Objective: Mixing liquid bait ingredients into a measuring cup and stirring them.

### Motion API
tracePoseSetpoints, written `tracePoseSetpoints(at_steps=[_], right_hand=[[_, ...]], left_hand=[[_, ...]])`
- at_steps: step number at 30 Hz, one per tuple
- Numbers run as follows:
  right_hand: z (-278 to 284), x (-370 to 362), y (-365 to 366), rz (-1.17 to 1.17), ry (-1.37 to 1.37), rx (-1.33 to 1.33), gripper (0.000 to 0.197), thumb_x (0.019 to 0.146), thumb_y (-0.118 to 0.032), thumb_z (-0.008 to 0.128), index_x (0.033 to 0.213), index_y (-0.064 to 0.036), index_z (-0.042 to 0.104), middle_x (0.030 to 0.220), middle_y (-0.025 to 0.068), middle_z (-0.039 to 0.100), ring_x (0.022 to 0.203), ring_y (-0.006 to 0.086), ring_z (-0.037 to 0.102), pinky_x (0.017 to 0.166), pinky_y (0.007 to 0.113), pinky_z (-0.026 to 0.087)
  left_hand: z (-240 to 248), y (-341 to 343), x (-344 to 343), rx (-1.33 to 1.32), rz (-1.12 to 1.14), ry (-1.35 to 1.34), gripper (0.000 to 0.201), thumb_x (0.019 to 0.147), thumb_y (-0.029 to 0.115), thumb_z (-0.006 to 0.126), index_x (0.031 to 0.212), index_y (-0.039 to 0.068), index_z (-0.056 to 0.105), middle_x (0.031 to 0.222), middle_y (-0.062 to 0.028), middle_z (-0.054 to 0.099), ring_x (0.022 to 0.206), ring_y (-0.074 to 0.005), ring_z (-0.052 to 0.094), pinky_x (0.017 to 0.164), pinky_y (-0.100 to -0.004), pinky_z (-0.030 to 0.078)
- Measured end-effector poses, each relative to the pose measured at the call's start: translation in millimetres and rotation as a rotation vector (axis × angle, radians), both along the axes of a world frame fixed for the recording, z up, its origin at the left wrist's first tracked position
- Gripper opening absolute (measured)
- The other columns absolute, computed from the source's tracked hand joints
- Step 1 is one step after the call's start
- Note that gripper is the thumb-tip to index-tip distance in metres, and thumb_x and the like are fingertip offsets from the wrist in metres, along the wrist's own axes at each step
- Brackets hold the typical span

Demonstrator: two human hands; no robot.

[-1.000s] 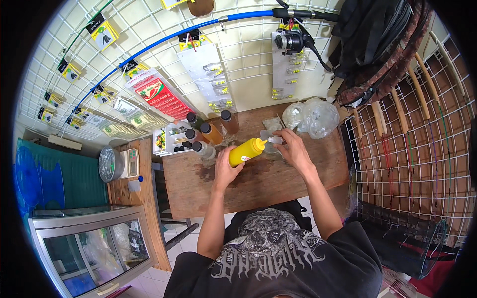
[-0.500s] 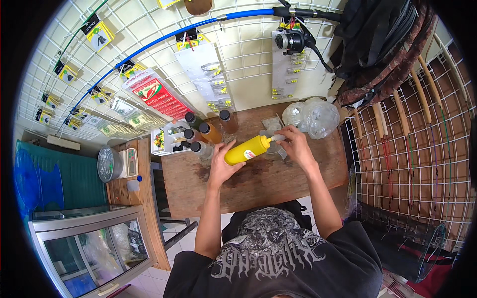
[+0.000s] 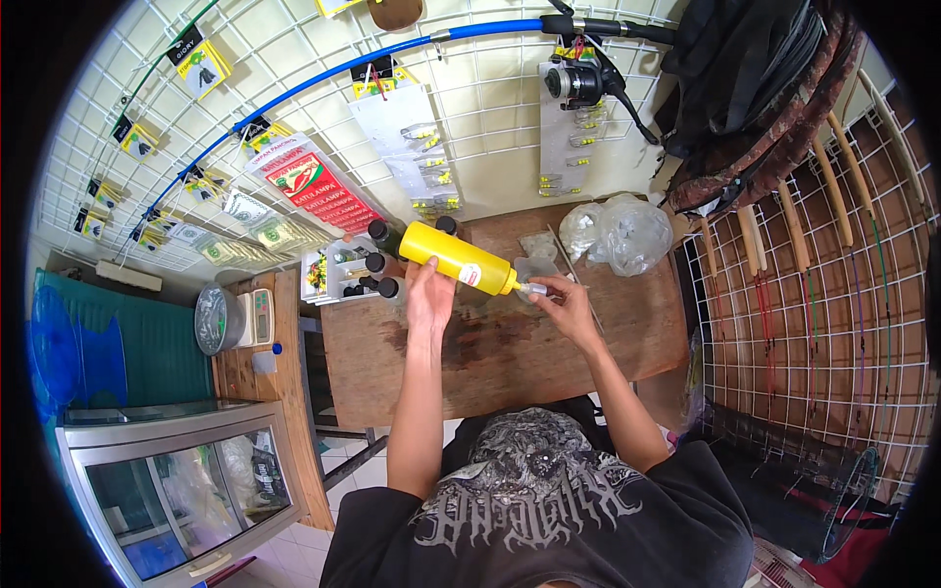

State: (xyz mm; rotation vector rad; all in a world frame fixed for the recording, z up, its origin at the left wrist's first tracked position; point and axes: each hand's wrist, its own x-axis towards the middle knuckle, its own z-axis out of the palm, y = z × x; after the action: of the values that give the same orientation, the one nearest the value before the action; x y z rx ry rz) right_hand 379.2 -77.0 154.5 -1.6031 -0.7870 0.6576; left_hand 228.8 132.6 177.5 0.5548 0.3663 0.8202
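— What has the left hand (image 3: pixel 429 299) got?

— Its grip is closed around a yellow squeeze bottle (image 3: pixel 458 259), held tilted almost on its side above the far half of the wooden bench (image 3: pixel 627 333), nozzle pointing to the right.

— And the right hand (image 3: pixel 567 304)?

— Its fingers are pinched on a small clear vial (image 3: pixel 532 290) held right at the bottle's nozzle. The tip and the vial touch or nearly touch; I cannot tell which. Both hands are raised off the bench top.

— What lies around them?

— Near the far left corner of the bench stand several dark-capped bottles (image 3: pixel 378 263), just behind the left hand, beside a white compartment box (image 3: pixel 338 274) of small coloured bits. Towards the far right corner lie crumpled clear plastic bags (image 3: pixel 618 230). A dark stain (image 3: pixel 470 343) spreads over the wood under the hands.

— Beyond the bench?

— A white wire grid wall (image 3: pixel 490 108) carries packets on hooks, a blue fishing rod (image 3: pixel 323 83) bent across it and a reel (image 3: pixel 573 83). On a lower wooden stand to the left sit a small scale (image 3: pixel 260 314) and a grey round bowl (image 3: pixel 216 318).
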Motion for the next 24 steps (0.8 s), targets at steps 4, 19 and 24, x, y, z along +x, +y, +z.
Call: tracePoseSetpoints(at_steps=[4, 19, 24], right_hand=[[-11.2, -9.7, 7.0, -0.091, 0.050, 0.068, 0.030, 0.088, -0.008, 0.078, 0.116, 0.0014, 0.073, 0.095, 0.0049, 0.069, 0.081, 0.0110, 0.066, 0.070, 0.026, 0.053], [-21.4, 7.2, 20.4, -0.065, 0.412, 0.175, 0.036, 0.099, -0.009, 0.067, 0.130, 0.0071, 0.062, 0.102, 0.0111, 0.073, 0.084, 0.0157, 0.072, 0.067, 0.026, 0.059], [-14.4, 22.9, 22.0, 0.000, 0.493, 0.172, 0.036, 0.102, -0.008, 0.061, 0.136, 0.0060, 0.057, 0.115, 0.0153, 0.071, 0.096, 0.0202, 0.073, 0.075, 0.028, 0.060]], left_hand=[[11.4, -4.6, 25.1, -0.089, 0.005, -0.042, 0.043, 0.099, 0.011, 0.065, 0.139, 0.008, 0.047, 0.128, -0.0116, 0.060, 0.119, -0.0270, 0.061, 0.103, -0.0485, 0.050], [30.3, -1.8, 89.2, 0.288, -0.138, 0.073, 0.044, 0.105, 0.038, 0.057, 0.135, 0.005, 0.048, 0.121, -0.0102, 0.061, 0.116, -0.0276, 0.063, 0.099, -0.0450, 0.053], [41.2, -4.0, 104.8, 0.250, -0.169, 0.056, 0.050, 0.105, 0.043, 0.055, 0.138, 0.006, 0.045, 0.123, -0.0108, 0.061, 0.115, -0.0277, 0.064, 0.096, -0.0452, 0.055]])
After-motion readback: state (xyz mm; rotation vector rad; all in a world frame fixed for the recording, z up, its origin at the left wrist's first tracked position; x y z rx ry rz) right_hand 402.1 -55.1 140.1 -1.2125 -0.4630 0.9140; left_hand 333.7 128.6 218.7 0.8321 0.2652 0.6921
